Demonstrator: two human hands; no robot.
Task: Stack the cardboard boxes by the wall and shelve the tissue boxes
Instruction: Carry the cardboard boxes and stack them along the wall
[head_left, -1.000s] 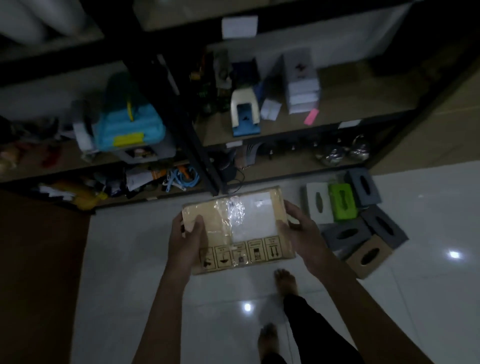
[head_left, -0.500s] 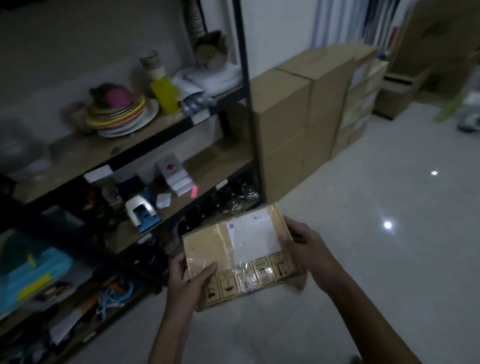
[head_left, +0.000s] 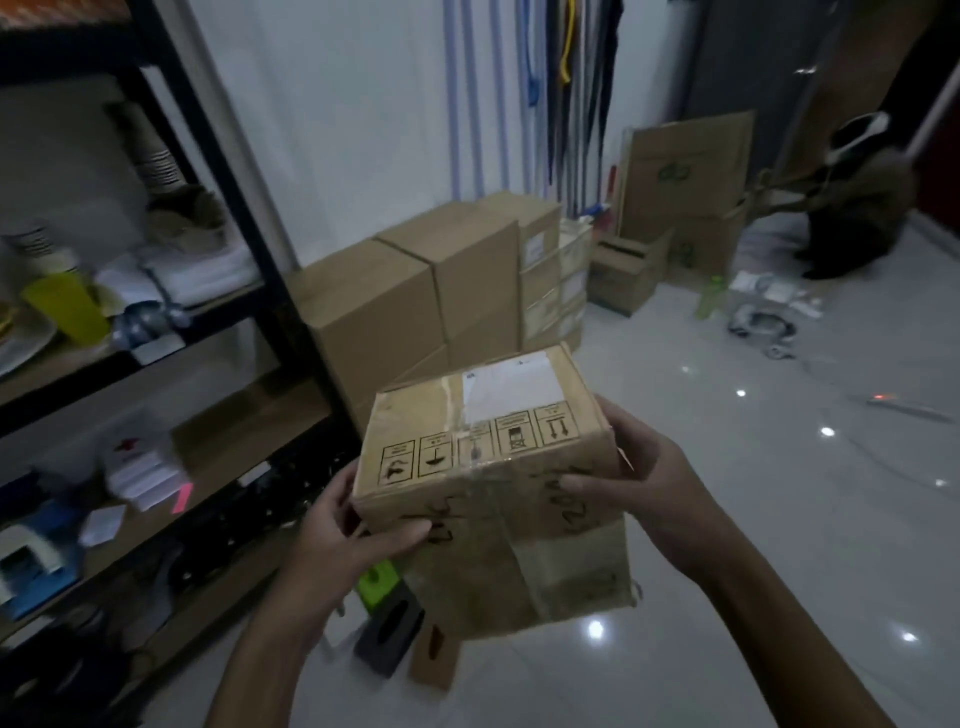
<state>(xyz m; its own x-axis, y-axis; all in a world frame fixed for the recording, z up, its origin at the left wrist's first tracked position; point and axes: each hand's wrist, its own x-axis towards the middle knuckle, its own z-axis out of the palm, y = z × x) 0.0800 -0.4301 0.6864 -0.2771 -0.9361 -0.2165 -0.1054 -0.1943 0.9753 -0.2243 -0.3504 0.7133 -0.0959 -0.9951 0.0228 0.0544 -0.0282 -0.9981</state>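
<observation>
A taped cardboard box (head_left: 498, 483) with a white label and black handling symbols is held up in front of me. My left hand (head_left: 358, 535) grips its lower left corner, thumb on the near face. My right hand (head_left: 639, 483) grips its right side. Beyond it, a stack of larger cardboard boxes (head_left: 415, 291) stands against the white wall beside the black shelf unit (head_left: 244, 218). Below the held box, tissue boxes lie on the floor: a green one (head_left: 376, 584), a dark grey one (head_left: 389, 631) and a brown one (head_left: 434, 657), all partly hidden.
The shelves hold plates, a yellow cup (head_left: 67, 306), folded cloths and small white boxes (head_left: 140, 467). More cardboard boxes (head_left: 675, 218) stand at the back right, next to a dark crouched shape (head_left: 857, 208). A green bottle (head_left: 714, 296) and cables lie on the glossy white floor.
My view has swung right and up, from the shelves toward the wall stack. The held box has risen and tilted, showing its near face. Both hands keep their grip.
</observation>
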